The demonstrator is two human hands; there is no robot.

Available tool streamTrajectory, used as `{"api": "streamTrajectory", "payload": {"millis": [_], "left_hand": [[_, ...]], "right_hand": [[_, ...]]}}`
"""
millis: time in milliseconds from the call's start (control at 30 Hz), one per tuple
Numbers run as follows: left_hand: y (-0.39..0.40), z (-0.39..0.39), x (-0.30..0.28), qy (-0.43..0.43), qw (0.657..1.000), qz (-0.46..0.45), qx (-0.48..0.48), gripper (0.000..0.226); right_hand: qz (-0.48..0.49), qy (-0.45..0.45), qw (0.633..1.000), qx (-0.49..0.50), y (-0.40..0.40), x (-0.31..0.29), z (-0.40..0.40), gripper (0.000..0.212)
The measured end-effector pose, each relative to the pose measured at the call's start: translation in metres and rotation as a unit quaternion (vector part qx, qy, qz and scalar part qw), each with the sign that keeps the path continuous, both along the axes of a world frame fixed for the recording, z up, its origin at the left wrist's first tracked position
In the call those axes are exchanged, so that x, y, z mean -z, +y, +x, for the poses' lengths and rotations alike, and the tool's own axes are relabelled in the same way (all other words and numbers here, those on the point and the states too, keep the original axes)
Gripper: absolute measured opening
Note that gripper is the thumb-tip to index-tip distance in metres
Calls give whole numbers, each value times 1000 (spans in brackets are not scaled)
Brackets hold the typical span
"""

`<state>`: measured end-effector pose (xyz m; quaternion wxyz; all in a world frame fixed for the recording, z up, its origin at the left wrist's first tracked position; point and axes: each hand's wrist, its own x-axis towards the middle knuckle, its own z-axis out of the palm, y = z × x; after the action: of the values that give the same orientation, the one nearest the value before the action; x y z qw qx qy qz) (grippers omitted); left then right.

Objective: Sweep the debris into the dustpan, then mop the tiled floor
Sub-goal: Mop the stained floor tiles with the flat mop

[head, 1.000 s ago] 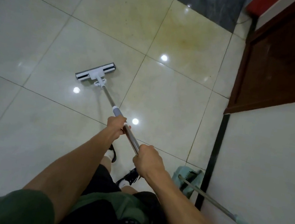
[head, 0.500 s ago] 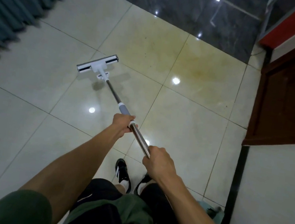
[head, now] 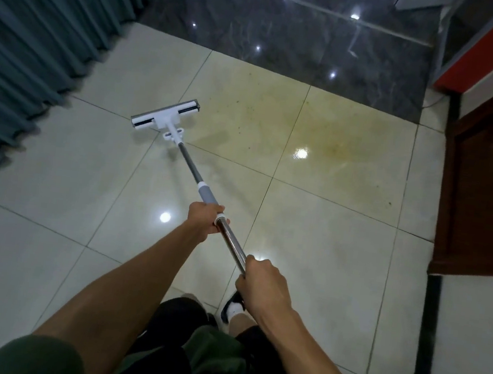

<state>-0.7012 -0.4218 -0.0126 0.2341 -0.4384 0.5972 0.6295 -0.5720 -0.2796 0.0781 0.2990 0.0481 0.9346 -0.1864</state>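
Head view, mopping stage. I hold the flat mop by its pole (head: 193,170) with both hands: the left hand (head: 203,221) grips the grey collar where the lower section meets the chrome tube, its fingers wrapped around it, and the right hand (head: 261,283) grips the chrome tube farther up, fingers curled closed on it. The pole's long axis runs from my right hand forward and leftward down to the mop head (head: 166,114), so the left hand is the nearer of the two to the head. The mop head lies flat on the tiled floor (head: 52,194), its long edge crosswise to the pole, close to the teal curtain (head: 31,36) along the floor's left edge. The yellowish stain (head: 323,134) spreads just to the right of the head, toward the dark tile band (head: 288,36) at the far edge. I judge that the next stroke must carry the head rightward across that stain. No dustpan or debris pile is in view.
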Motion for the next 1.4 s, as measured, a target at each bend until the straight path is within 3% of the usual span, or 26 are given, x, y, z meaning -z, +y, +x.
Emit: {"api": "streamTrajectory", "payload": {"millis": [233, 533, 833, 1400], "left_hand": [[-5, -71, -4, 8, 1000, -4, 8, 33], [-61, -187, 19, -17, 1000, 19, 10, 15], [-123, -310, 32, -44, 997, 7, 71, 28], [-108, -500, 37, -28, 994, -3, 103, 15]], "right_hand": [[21, 30, 999, -39, -5, -5, -68, 22], [44, 4, 998, -50, -64, -1, -185, 22], [39, -14, 999, -17, -141, 5, -300, 22], [18, 0, 1000, 19, -130, 16, -478, 20]]}}
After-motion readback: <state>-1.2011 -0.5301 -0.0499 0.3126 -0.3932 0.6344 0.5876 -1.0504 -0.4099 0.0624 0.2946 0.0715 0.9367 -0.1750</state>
